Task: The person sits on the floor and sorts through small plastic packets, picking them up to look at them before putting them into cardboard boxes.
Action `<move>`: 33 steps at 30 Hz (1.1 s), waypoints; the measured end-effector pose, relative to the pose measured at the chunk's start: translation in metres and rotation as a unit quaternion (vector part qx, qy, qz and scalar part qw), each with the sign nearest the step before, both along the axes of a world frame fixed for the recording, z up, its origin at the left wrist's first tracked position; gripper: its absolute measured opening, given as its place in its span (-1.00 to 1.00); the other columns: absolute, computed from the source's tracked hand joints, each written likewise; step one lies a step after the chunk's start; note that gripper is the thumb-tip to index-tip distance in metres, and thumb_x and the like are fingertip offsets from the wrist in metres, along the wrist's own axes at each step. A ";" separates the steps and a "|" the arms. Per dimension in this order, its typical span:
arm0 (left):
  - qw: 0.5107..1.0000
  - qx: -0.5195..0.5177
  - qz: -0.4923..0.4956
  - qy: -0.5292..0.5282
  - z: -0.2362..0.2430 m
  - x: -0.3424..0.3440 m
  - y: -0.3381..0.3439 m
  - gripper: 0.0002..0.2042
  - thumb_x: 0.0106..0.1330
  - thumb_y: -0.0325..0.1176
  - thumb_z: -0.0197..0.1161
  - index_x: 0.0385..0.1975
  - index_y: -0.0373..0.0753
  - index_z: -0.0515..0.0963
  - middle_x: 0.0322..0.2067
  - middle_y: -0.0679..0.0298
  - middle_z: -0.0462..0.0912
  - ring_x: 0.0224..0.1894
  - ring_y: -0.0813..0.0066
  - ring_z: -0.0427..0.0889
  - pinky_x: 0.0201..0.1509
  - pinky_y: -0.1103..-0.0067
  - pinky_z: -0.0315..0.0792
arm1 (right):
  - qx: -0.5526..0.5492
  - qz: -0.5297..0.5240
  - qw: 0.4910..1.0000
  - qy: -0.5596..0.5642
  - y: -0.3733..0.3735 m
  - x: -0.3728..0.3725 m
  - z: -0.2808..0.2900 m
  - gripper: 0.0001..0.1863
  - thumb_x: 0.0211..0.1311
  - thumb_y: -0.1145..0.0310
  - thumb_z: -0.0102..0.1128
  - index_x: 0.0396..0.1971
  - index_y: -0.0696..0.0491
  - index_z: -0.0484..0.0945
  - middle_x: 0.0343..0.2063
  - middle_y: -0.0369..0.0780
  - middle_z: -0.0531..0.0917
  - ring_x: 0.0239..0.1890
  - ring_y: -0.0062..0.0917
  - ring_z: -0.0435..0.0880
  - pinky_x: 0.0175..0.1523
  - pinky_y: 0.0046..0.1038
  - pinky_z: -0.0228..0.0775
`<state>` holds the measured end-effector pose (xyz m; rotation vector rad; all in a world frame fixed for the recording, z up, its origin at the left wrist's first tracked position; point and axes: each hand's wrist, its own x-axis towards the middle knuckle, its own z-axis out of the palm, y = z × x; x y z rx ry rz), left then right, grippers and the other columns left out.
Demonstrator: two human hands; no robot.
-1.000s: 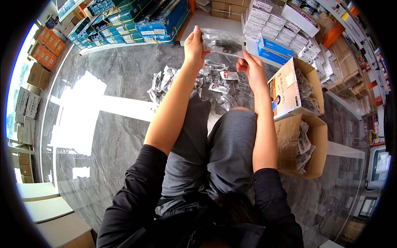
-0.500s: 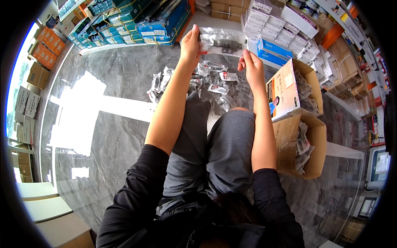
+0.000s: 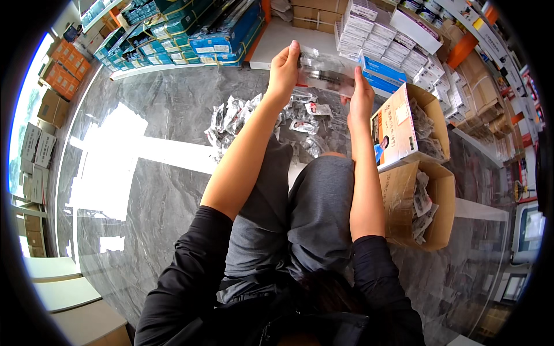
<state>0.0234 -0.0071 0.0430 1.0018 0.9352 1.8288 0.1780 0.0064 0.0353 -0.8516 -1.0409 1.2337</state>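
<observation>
A clear plastic bag (image 3: 321,76) with a dark, elongated item inside is stretched between my hands, above the floor beyond my knees. My left hand (image 3: 283,71) is closed on its left end, thumb upward. At the other end my right hand (image 3: 360,95) grips the bag with its fingers curled. Beneath and behind my arms lies a pile of small bagged items (image 3: 231,118) on the grey marble-look floor (image 3: 144,242), some with red and white labels.
Two open cartons (image 3: 393,132) (image 3: 438,219) holding bagged items stand right of my knees. Teal and blue boxes (image 3: 218,41) line the back left, white boxes (image 3: 363,26) and a blue box (image 3: 381,74) the back right. Orange cartons (image 3: 62,70) stand at the far left.
Both hands have shifted right with the bag, which has tilted down at its right end; my right hand is a little lower than half a second ago.
</observation>
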 end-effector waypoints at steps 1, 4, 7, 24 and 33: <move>1.000 0.003 0.002 0.006 -0.002 0.000 0.002 -0.64 0.31 -0.10 -0.11 -0.54 -0.27 0.41 -0.63 0.52 0.34 -0.57 0.79 0.24 -0.52 0.76 0.22 | -0.002 -0.007 1.000 -0.015 -0.001 0.001 0.000 -0.66 0.14 0.07 0.02 -0.57 0.06 0.49 -0.73 -0.38 0.45 -0.77 -0.74 0.28 -0.68 -0.67 0.03; 1.000 0.012 0.005 0.018 -0.006 0.000 0.006 -0.63 0.31 -0.09 -0.11 -0.55 -0.27 0.41 -0.63 0.53 0.33 -0.55 0.79 0.20 -0.49 0.77 0.17 | 0.000 -0.023 0.999 -0.043 0.000 0.005 0.000 -0.64 0.14 0.05 0.02 -0.56 0.06 0.51 -0.74 -0.41 0.43 -0.79 -0.79 0.23 -0.72 -0.70 -0.03; 1.000 0.014 0.001 0.014 -0.006 0.002 0.007 -0.63 0.31 -0.10 -0.10 -0.55 -0.28 0.42 -0.62 0.54 0.33 -0.54 0.80 0.18 -0.48 0.77 0.15 | 0.023 -0.034 0.998 -0.044 0.007 0.007 -0.007 -0.64 0.15 0.06 0.01 -0.55 0.06 0.52 -0.74 -0.42 0.43 -0.79 -0.81 0.21 -0.73 -0.71 -0.06; 0.999 -0.048 -0.002 -0.013 -0.002 0.005 0.005 -0.65 0.31 -0.10 -0.12 -0.54 -0.25 0.41 -0.70 0.50 0.31 -0.69 0.77 0.23 -0.65 0.75 0.18 | -0.013 -0.042 0.997 0.063 0.005 0.005 -0.005 -0.70 0.15 0.12 0.04 -0.46 0.07 0.51 -0.59 -0.41 0.51 -0.68 -0.81 0.36 -0.70 -0.73 -0.01; 0.997 -0.064 -0.027 -0.020 -0.010 0.003 0.007 -0.70 0.29 -0.13 -0.06 -0.48 -0.23 0.45 -0.63 0.48 0.37 -0.65 0.76 0.25 -0.60 0.77 0.15 | -0.067 0.104 0.991 0.048 0.000 0.021 0.003 -0.77 0.09 0.20 0.11 -0.57 0.06 0.46 -0.74 -0.39 0.42 -0.82 -0.77 0.25 -0.74 -0.70 0.02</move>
